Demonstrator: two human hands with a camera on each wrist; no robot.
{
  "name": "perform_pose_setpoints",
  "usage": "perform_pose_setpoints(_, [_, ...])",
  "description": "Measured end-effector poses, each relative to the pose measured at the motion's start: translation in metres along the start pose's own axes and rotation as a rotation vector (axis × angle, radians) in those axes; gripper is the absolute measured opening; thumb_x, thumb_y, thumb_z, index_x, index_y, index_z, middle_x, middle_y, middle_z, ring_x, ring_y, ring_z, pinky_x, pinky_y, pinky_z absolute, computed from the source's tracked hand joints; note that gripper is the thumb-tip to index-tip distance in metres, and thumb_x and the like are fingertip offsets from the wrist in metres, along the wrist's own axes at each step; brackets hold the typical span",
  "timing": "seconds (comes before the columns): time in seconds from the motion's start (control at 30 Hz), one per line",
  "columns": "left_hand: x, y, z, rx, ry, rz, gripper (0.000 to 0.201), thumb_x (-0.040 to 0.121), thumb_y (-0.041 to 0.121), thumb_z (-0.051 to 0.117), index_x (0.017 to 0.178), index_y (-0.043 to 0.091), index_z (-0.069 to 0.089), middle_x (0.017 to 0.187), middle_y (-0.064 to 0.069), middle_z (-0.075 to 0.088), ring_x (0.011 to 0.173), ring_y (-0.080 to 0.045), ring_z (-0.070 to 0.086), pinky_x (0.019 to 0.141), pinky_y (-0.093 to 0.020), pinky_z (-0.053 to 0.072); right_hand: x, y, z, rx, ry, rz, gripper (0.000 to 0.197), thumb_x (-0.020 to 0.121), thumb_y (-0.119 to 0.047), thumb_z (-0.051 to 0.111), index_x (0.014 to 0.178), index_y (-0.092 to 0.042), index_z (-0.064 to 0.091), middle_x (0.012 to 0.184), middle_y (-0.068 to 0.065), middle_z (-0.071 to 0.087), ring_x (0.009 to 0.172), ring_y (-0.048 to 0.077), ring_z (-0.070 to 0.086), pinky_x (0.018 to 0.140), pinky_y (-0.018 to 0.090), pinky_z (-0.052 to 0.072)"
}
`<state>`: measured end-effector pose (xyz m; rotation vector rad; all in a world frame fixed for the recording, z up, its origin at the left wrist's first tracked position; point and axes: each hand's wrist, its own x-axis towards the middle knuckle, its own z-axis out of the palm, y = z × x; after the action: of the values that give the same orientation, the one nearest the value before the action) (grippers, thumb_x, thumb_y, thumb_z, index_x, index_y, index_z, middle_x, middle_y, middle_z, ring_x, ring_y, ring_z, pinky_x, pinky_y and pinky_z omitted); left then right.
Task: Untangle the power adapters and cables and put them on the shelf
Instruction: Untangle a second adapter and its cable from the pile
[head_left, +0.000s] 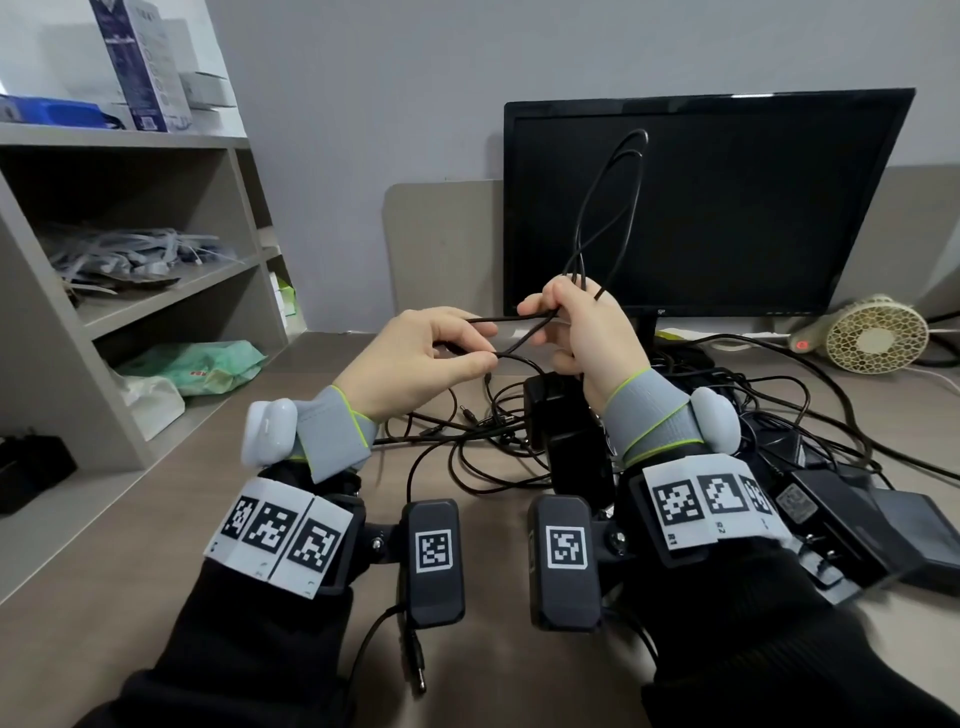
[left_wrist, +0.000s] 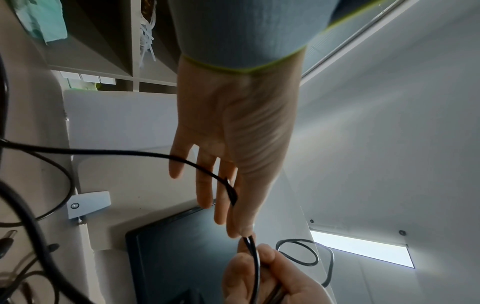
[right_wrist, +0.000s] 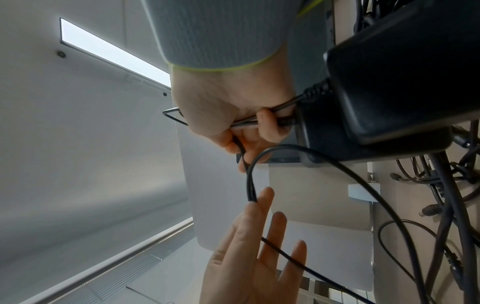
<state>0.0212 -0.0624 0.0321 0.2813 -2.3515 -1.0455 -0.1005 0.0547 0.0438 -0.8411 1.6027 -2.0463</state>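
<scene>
A thin black cable (head_left: 506, 318) is stretched between my two raised hands, above the desk. My right hand (head_left: 545, 322) grips several folded loops of it in a fist, and they rise in front of the monitor. In the right wrist view, the right hand (right_wrist: 249, 133) clutches the strands, and a black power adapter (right_wrist: 389, 92) hangs just below on that cable. My left hand (head_left: 485, 345) pinches the cable between thumb and forefinger, its other fingers straight. The left hand (left_wrist: 242, 232) shows the same pinch in its wrist view. The grey shelf (head_left: 171, 291) stands at the left.
A tangle of black cables and plugs (head_left: 493, 431) lies on the desk under my hands. More black adapters (head_left: 841, 514) sit at the right. A dark monitor (head_left: 727, 208) stands behind, with a small fan (head_left: 875, 335) beside it. The shelf holds white cables and a green packet (head_left: 208, 364).
</scene>
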Motion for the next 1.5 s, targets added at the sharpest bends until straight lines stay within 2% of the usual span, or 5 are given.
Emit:
perform_pose_setpoints(0.5, [-0.006, 0.008, -0.007, -0.137, 0.055, 0.006, 0.010, 0.076, 0.000, 0.074, 0.082, 0.006, 0.068, 0.099, -0.005, 0.071, 0.099, -0.018, 0.068, 0.095, -0.035, 0.049, -0.007, -0.005, 0.002, 0.111, 0.006, 0.025, 0.019, 0.095, -0.010, 0.035, 0.078, -0.016, 0.041, 0.088, 0.001, 0.063, 0.052, 0.016, 0.065, 0.031, 0.014, 0.022])
perform_pose_setpoints(0.7, [-0.002, 0.009, -0.003, -0.045, 0.042, 0.021, 0.006, 0.077, 0.026, 0.069, 0.081, 0.025, 0.073, 0.072, 0.005, 0.068, 0.070, -0.016, 0.056, 0.073, -0.030, 0.046, -0.005, -0.005, 0.003, 0.110, 0.003, 0.015, 0.016, 0.096, -0.010, 0.035, 0.082, -0.016, 0.041, 0.085, 0.000, 0.063, 0.050, 0.013, 0.059, 0.031, 0.012, 0.027])
perform_pose_setpoints(1.13, [0.002, 0.005, 0.000, 0.009, 0.047, 0.058, 0.024, 0.079, 0.039, 0.059, 0.079, 0.017, 0.066, 0.090, -0.021, 0.064, 0.075, -0.027, 0.051, 0.075, -0.033, 0.042, -0.003, -0.004, -0.001, 0.174, 0.031, -0.011, 0.017, 0.095, -0.009, 0.037, 0.081, -0.015, 0.045, 0.078, -0.003, 0.063, 0.048, 0.007, 0.063, 0.039, 0.018, 0.042])
perform_pose_setpoints(1.33, [0.001, 0.000, -0.004, 0.076, 0.026, 0.026, 0.008, 0.070, 0.029, 0.062, 0.065, 0.024, 0.059, 0.084, 0.002, 0.065, 0.077, -0.007, 0.055, 0.076, -0.018, 0.043, -0.004, -0.005, -0.001, 0.099, 0.030, -0.020, 0.018, 0.093, -0.008, 0.036, 0.078, -0.016, 0.042, 0.078, -0.003, 0.062, 0.049, 0.012, 0.065, 0.037, 0.017, 0.022])
perform_pose_setpoints(1.5, [0.005, -0.014, -0.003, 0.086, 0.184, -0.060, 0.014, 0.063, 0.030, 0.057, 0.051, 0.023, 0.054, 0.083, -0.019, 0.064, 0.073, -0.015, 0.049, 0.068, -0.028, 0.037, -0.007, -0.006, 0.007, 0.066, -0.011, -0.033, 0.021, 0.094, -0.008, 0.035, 0.075, -0.016, 0.040, 0.078, -0.001, 0.062, 0.050, 0.014, 0.065, 0.035, 0.015, 0.017])
